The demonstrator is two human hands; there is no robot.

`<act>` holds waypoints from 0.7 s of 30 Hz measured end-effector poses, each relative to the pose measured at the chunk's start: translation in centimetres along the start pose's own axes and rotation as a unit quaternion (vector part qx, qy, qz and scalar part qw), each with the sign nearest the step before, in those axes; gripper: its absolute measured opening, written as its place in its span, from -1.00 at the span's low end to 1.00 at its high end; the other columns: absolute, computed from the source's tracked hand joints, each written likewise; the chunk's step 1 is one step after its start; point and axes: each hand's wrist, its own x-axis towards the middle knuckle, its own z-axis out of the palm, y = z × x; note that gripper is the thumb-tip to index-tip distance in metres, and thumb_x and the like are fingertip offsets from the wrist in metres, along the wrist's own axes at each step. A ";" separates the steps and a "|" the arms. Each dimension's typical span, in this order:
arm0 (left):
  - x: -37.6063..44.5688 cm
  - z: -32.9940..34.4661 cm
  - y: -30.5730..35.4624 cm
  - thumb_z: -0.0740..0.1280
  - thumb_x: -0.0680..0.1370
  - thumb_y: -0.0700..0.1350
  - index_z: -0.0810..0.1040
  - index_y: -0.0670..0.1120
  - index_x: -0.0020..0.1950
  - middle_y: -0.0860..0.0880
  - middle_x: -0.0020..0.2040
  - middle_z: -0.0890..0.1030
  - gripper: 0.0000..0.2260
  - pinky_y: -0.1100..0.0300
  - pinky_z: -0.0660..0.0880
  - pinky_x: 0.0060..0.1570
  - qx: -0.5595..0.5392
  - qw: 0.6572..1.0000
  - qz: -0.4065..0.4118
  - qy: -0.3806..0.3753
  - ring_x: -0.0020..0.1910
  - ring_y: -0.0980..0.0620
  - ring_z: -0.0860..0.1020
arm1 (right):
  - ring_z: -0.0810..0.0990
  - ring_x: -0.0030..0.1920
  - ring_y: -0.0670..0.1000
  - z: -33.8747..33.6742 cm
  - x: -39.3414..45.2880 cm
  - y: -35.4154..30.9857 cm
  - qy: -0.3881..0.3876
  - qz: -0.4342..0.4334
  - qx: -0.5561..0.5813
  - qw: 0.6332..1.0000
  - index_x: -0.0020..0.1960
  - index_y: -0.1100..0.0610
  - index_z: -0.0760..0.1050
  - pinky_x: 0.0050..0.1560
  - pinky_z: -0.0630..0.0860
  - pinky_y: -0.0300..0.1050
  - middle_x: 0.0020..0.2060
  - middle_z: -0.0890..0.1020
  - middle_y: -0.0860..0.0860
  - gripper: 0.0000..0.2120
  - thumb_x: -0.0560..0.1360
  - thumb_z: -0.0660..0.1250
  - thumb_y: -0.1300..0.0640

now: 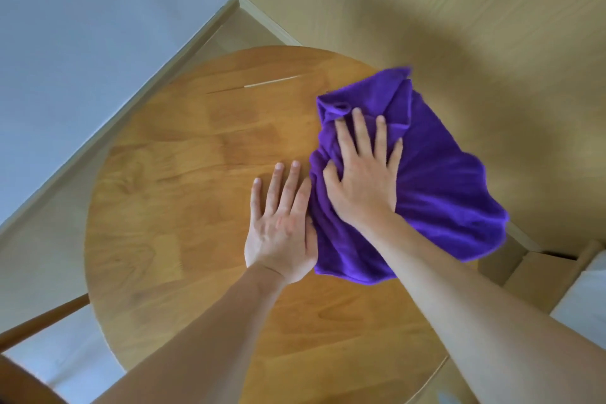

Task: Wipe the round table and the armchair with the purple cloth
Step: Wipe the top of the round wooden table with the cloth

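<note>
Right hand (pixel 360 174): flat on the purple cloth (pixel 436 193), fingers straight and spread, thumb dug into a fold at the cloth's left side. Cloth lies crumpled on the right part of the round wooden table (pixel 183 193), its right edge hanging past the rim. Left hand (pixel 282 223): palm down on bare tabletop, fingers straight and together, its thumb side touching the cloth's left edge.

Round honey-brown wooden table (pixel 183 207): jointed planks, smooth, soft satin sheen. Crumpled purple cloth (pixel 439 193): plush, fuzzy terry pile, matt. Pale wood-grain floor (pixel 459 10): matt.
</note>
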 end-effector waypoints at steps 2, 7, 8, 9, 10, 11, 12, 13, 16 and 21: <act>-0.1 0.0 0.0 0.07 0.50 -0.02 0.18 -0.08 0.60 -0.04 0.66 0.07 -0.36 -0.23 -0.06 0.57 0.001 1.000 0.002 -0.003 0.65 -0.09 -0.07 | -0.15 0.65 0.18 0.2 -2.0 0.9 -0.035 -0.084 -0.027 0.995 0.66 -0.08 -0.01 0.57 -0.09 0.37 0.67 -0.06 -0.07 -0.30 0.54 0.00 -0.14; -0.2 -0.1 0.2 0.08 0.52 -0.03 0.17 -0.03 0.61 -0.02 0.67 0.03 -0.37 -0.21 -0.08 0.58 0.002 1.000 0.004 -0.009 0.65 -0.07 -0.11 | -0.03 0.65 0.11 -1.3 -3.5 8.7 -0.079 -0.242 -0.061 0.965 0.62 -0.06 0.17 0.56 0.06 0.33 0.65 0.07 -0.11 -0.26 0.44 0.15 -0.10; -0.2 -0.1 0.2 0.07 0.52 -0.03 0.16 -0.02 0.62 -0.02 0.67 0.02 -0.37 -0.20 -0.09 0.58 0.003 1.000 0.004 -0.010 0.65 -0.07 -0.12 | 0.00 0.65 0.12 -1.8 -2.5 9.8 -0.075 -0.209 -0.061 0.973 0.61 -0.05 0.19 0.54 0.10 0.36 0.65 0.09 -0.10 -0.25 0.42 0.14 -0.11; -0.2 0.0 0.2 0.07 0.53 -0.03 0.15 -0.02 0.62 -0.02 0.67 0.01 -0.38 -0.20 -0.10 0.58 0.005 1.000 0.003 -0.010 0.65 -0.06 -0.14 | 0.00 0.65 0.13 -2.2 -1.1 10.1 -0.065 -0.159 -0.048 0.984 0.61 -0.04 0.19 0.53 0.12 0.39 0.65 0.09 -0.10 -0.25 0.42 0.13 -0.11; -0.1 0.0 0.1 0.06 0.53 -0.02 0.15 -0.01 0.63 -0.02 0.67 0.00 -0.38 -0.20 -0.10 0.58 0.005 1.000 0.002 -0.011 0.65 -0.06 -0.15 | -0.01 0.65 0.13 -2.5 0.4 9.6 -0.046 -0.103 -0.030 0.993 0.61 -0.04 0.17 0.54 0.08 0.39 0.65 0.08 -0.10 -0.26 0.43 0.10 -0.11; -0.1 -0.1 0.1 0.06 0.54 -0.02 0.14 -0.01 0.63 -0.02 0.67 0.00 -0.38 -0.20 -0.11 0.58 0.004 1.000 0.003 -0.012 0.64 -0.05 -0.15 | -0.04 0.65 0.14 -2.5 1.9 8.4 -0.023 -0.048 -0.011 0.999 0.62 -0.05 0.13 0.56 0.01 0.38 0.65 0.05 -0.10 -0.26 0.45 0.07 -0.12; -0.1 -0.1 0.0 0.06 0.54 -0.02 0.14 -0.01 0.63 -0.02 0.67 0.00 -0.38 -0.19 -0.11 0.58 0.003 1.000 0.003 -0.012 0.64 -0.05 -0.15 | -0.07 0.65 0.14 -2.4 3.4 6.9 -0.002 -0.001 0.004 1.000 0.64 -0.07 0.09 0.57 -0.06 0.37 0.66 0.03 -0.10 -0.27 0.47 0.05 -0.14; -0.2 -0.1 -0.1 0.06 0.54 -0.02 0.14 -0.01 0.63 -0.02 0.67 0.00 -0.38 -0.19 -0.11 0.58 0.001 1.000 0.001 -0.011 0.65 -0.05 -0.15 | -0.10 0.65 0.15 -2.2 4.7 5.1 0.011 0.033 0.013 0.999 0.65 -0.08 0.05 0.57 -0.11 0.37 0.66 0.01 -0.10 -0.28 0.50 0.05 -0.15; -0.2 0.0 -0.2 0.08 0.54 -0.03 0.19 -0.02 0.61 -0.02 0.67 0.05 -0.40 -0.20 -0.08 0.58 -0.005 1.000 0.001 -0.004 0.65 -0.06 -0.10 | -0.15 0.65 0.17 -1.5 6.5 1.3 0.017 0.052 0.026 0.998 0.66 -0.10 0.01 0.55 -0.17 0.40 0.66 -0.02 -0.08 -0.33 0.58 0.07 -0.13; -0.2 -0.2 0.0 0.11 0.51 -0.04 0.23 -0.04 0.58 -0.03 0.66 0.10 -0.41 -0.20 -0.06 0.58 -0.005 1.000 0.002 0.007 0.65 -0.07 -0.05 | -0.13 0.65 0.16 -1.0 1.5 2.9 -0.030 -0.142 -0.053 0.988 0.66 -0.06 0.03 0.55 -0.03 0.41 0.67 -0.01 -0.08 -0.32 0.56 0.04 -0.14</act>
